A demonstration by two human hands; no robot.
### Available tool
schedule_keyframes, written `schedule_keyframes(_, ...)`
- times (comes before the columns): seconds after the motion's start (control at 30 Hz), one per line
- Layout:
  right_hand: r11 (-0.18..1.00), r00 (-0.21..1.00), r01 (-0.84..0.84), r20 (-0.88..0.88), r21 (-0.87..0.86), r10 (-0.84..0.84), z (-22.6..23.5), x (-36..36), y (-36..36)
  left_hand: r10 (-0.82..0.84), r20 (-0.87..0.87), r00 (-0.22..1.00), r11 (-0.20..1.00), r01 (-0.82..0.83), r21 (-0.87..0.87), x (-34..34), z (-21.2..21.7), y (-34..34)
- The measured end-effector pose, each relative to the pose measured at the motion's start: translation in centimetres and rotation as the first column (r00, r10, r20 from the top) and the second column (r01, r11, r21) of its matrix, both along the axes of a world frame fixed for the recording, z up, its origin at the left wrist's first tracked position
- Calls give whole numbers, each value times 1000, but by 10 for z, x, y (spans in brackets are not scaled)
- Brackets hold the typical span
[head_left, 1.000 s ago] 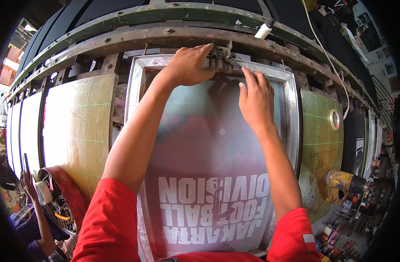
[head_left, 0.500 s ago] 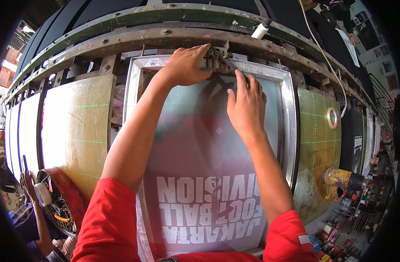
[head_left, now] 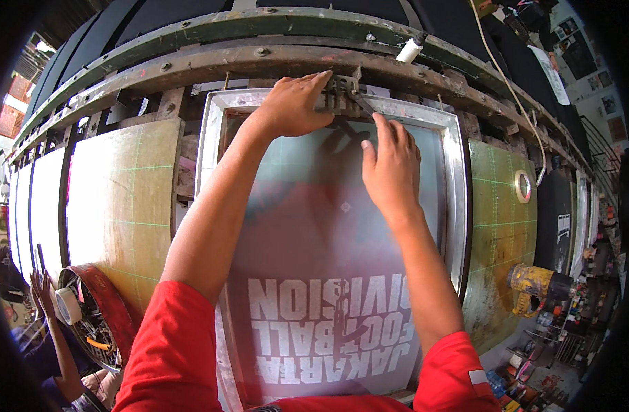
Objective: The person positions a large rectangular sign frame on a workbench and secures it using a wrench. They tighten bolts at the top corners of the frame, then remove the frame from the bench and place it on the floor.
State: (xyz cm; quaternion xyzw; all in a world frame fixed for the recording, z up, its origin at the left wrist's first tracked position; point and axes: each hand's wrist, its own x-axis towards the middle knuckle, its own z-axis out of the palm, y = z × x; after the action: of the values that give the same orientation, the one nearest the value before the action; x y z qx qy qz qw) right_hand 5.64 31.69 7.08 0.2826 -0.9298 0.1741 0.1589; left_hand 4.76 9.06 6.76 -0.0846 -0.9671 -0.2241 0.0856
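A metal-framed printing screen (head_left: 452, 178) lies before me, pale mirrored lettering across the near part of its mesh. At its far edge sits a slotted metal clamp (head_left: 342, 95). My left hand (head_left: 294, 106) lies over that edge against the clamp's left side, fingers stretched out and thumb apart. From the clamp's right side a dark wrench (head_left: 364, 104) slants toward me. My right hand (head_left: 395, 165) has its curled fingertips at the wrench's near end, with the thumb held away; the palm is hidden from view.
Rusty bolted rails (head_left: 211, 63) run beyond the screen, with a white bottle (head_left: 410, 49) on them. Yellowish boards (head_left: 122, 199) flank it. A tape roll (head_left: 522, 186) and a yellow heat gun (head_left: 531, 281) are to the right. Another person's hand (head_left: 42, 292) is at far left by a round red-rimmed machine (head_left: 98, 302).
My right hand has shifted slightly right and toward me, the wrench end moving with it. The left hand stays against the clamp almost unchanged.
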Motion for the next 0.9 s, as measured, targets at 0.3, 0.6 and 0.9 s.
schedule_keyframes(0.3,999,999,-19,40,-31,20,0,-8,6,-3,14,1000,1000,3,-1,-1,1,1)
schedule_keyframes(0.6,1000,998,4,59,31,-6,5,7,-2,1,-95,995,1000,-3,-21,-2,-10,-1)
schedule_keyframes(0.9,997,1000,8,16,77,-9,4,9,-5,2,-77,997,1000,-3,-17,-2,-7,-2)
